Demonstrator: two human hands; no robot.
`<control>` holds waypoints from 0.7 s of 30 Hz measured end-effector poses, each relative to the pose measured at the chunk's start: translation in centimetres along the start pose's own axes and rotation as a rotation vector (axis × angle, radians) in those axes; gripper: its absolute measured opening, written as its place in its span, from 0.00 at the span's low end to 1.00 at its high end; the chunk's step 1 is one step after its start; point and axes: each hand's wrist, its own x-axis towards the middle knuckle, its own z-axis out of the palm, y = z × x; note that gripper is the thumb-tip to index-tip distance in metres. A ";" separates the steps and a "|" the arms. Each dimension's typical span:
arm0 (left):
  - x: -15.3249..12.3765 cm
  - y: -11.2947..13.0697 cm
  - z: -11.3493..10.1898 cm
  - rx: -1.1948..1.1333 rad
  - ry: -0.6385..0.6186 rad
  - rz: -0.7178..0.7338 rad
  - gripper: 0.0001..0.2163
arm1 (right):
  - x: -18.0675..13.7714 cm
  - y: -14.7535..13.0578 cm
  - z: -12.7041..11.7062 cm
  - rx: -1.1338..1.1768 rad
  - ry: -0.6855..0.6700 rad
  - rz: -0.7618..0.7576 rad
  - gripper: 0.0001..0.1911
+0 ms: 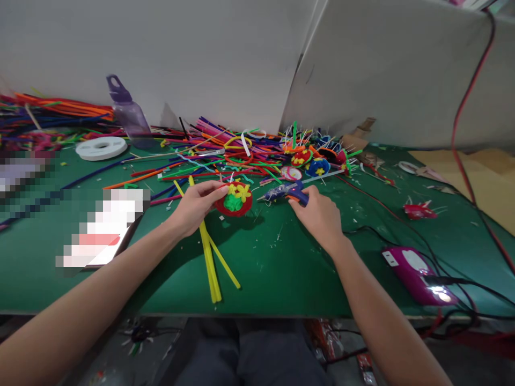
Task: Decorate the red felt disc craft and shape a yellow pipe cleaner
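My left hand [197, 206] pinches a small round red pipe-cleaner basket [234, 200] with green filling and yellow flowers, holding it just above the green table [281, 268]. My right hand [319, 217] is wrapped round the handle of a blue glue gun [287, 193] lying on the table, nozzle pointing left toward the basket. Yellow pipe cleaners [211, 257] lie under my left wrist.
A heap of coloured pipe cleaners [225, 153] and finished flower pieces [314, 158] fills the back. A purple bottle [129, 112], a white tape roll [101, 148], a magenta power strip [418, 273] with black cables and a red cable [462, 118] lie around.
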 end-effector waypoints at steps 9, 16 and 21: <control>0.8 -0.6 -0.7 -0.027 0.011 0.011 0.13 | -1.0 -0.4 -0.1 0.045 0.279 -0.415 0.14; 1.1 -1.0 -1.2 -0.126 0.036 0.018 0.13 | -6.4 -8.4 -0.2 0.391 0.018 -0.851 0.11; 1.1 -1.2 -1.4 -0.105 0.027 0.037 0.13 | -7.3 -12.3 0.6 0.264 -0.194 -0.913 0.11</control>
